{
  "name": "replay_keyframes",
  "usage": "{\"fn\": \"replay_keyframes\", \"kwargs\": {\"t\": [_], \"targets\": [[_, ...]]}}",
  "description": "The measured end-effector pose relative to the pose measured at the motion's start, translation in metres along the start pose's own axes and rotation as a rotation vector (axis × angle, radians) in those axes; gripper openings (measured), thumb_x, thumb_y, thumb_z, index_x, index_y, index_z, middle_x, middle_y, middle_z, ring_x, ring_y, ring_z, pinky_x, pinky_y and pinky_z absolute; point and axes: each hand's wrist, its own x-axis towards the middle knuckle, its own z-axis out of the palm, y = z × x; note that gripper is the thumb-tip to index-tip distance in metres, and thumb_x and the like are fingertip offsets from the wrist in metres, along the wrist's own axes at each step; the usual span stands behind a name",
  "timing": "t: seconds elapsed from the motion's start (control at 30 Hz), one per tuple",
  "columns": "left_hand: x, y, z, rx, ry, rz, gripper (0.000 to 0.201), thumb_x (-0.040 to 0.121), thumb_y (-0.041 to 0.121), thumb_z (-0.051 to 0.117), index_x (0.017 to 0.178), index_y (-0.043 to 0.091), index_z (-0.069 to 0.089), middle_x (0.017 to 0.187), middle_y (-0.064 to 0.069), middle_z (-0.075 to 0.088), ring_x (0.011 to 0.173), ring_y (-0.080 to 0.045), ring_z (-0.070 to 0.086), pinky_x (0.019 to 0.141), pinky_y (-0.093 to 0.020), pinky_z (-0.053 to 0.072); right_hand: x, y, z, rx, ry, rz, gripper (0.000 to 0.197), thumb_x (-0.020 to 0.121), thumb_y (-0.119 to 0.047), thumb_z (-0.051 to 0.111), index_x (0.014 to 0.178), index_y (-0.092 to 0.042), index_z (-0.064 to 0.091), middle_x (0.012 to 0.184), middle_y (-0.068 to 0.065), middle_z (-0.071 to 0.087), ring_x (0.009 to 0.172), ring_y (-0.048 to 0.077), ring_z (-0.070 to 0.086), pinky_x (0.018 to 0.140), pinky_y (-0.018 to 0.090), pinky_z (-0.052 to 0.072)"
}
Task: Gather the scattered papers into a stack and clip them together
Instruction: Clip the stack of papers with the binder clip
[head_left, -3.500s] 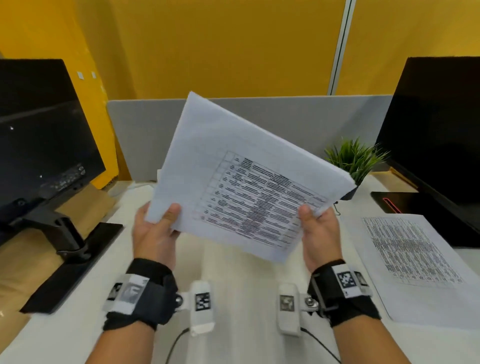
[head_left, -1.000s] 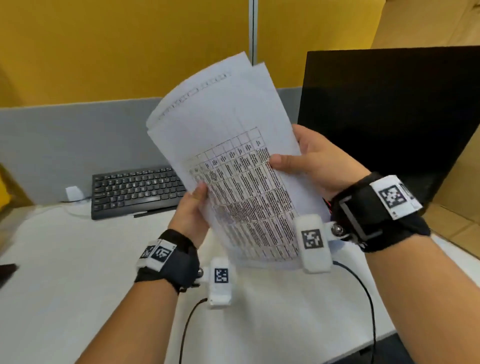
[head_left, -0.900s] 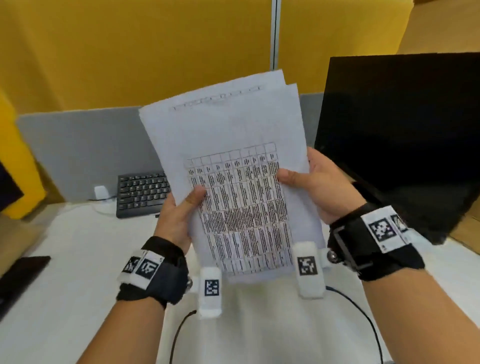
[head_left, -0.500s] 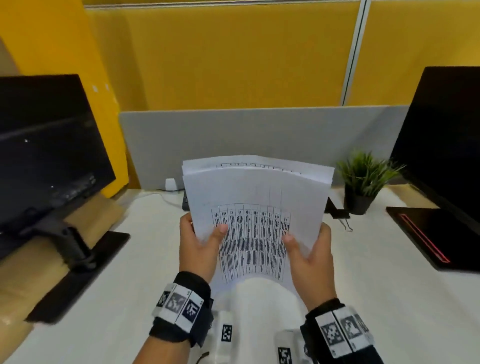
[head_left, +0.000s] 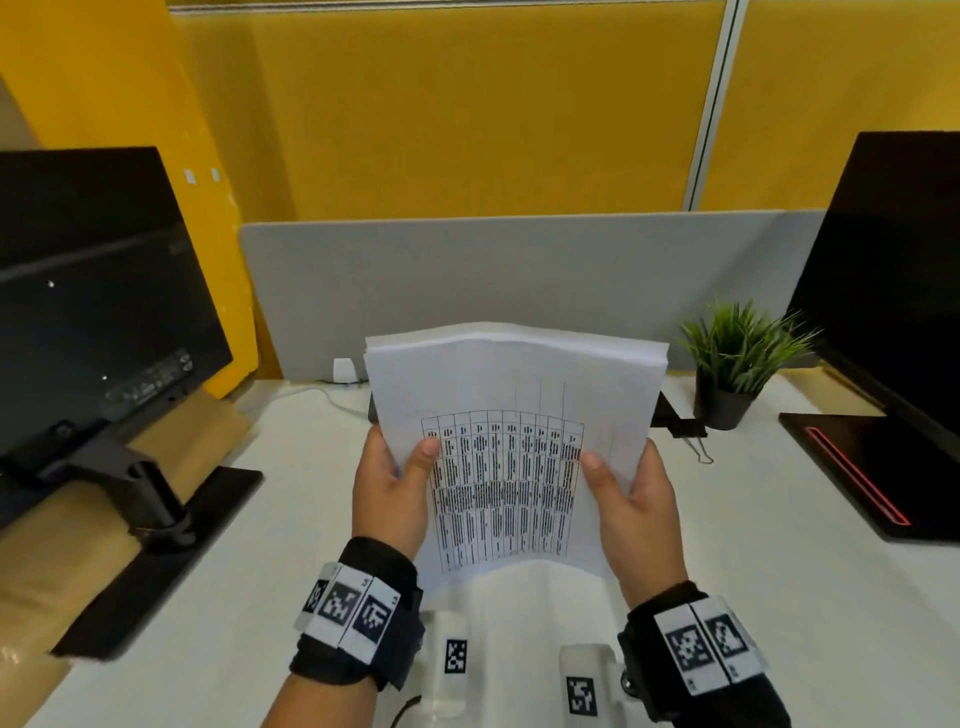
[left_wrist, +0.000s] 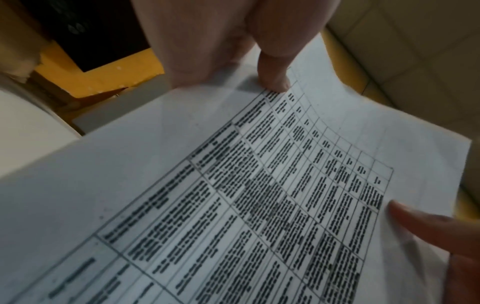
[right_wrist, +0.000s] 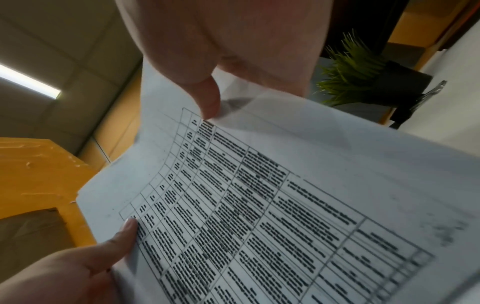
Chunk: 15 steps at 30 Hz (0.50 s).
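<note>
A stack of white papers (head_left: 511, 415) with a printed table on the top sheet stands upright over the middle of the desk, its lower edge near the desk top. My left hand (head_left: 397, 483) grips its left edge, thumb on the front. My right hand (head_left: 631, 499) grips its right edge the same way. Both wrist views show the printed sheet (left_wrist: 259, 195) (right_wrist: 259, 205) close up with a thumb pressed on it. A black binder clip (head_left: 688, 434) lies on the desk just right of the stack, in front of the plant.
A potted plant (head_left: 737, 364) stands at the back right. Black monitors flank the desk, one on the left (head_left: 98, 291) and one on the right (head_left: 893, 270). A grey divider (head_left: 519, 270) runs along the back. A dark keyboard edge (head_left: 373, 410) peeks from behind the papers.
The view swung from the right side of the desk back to the centre. The papers came down from chest height to the desk, and their top edges are now more closely aligned.
</note>
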Motion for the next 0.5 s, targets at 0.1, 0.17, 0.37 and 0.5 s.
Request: {"fn": "replay_keyframes", "kwargs": {"t": [0.1,0.17,0.37,0.5], "targets": [[0.002,0.005,0.000,-0.015,-0.006,0.029,0.027,0.092,0.011,0.056,0.108,0.031,0.049,0.107,0.014,0.063,0.104,-0.005,0.059,0.091,-0.031,0.049,0.004,-0.001,-0.001,0.026,0.007,-0.029,0.029,0.090,-0.018,0.060,0.114,-0.033,0.054,0.116,-0.004,0.066,0.110,0.015,0.062,0.095,0.041,0.050],[0.003,0.004,-0.002,-0.056,-0.010,0.024,0.031,0.090,0.012,0.059,0.115,0.025,0.045,0.109,0.011,0.061,0.104,-0.006,0.059,0.087,-0.028,0.049,0.004,0.000,-0.003,0.052,-0.016,-0.025,0.034,0.082,-0.041,0.067,0.113,-0.039,0.054,0.116,-0.005,0.067,0.110,0.014,0.063,0.094,0.039,0.051],[-0.001,-0.007,-0.004,-0.041,-0.068,-0.025,0.030,0.090,0.015,0.058,0.117,0.027,0.051,0.118,0.008,0.064,0.114,-0.010,0.059,0.098,-0.032,0.047,0.004,0.016,-0.008,-0.038,-0.062,0.070,0.031,0.090,-0.018,0.062,0.115,-0.034,0.054,0.115,-0.002,0.067,0.110,0.019,0.063,0.097,0.051,0.049],[0.003,0.000,-0.006,-0.074,-0.049,-0.002,0.042,0.083,0.017,0.065,0.119,0.024,0.044,0.114,0.010,0.060,0.107,-0.008,0.058,0.093,-0.032,0.049,0.005,0.013,-0.009,0.014,-0.076,0.085,0.032,0.084,-0.022,0.067,0.111,-0.033,0.054,0.111,-0.004,0.069,0.106,0.016,0.065,0.096,0.048,0.050]]}}
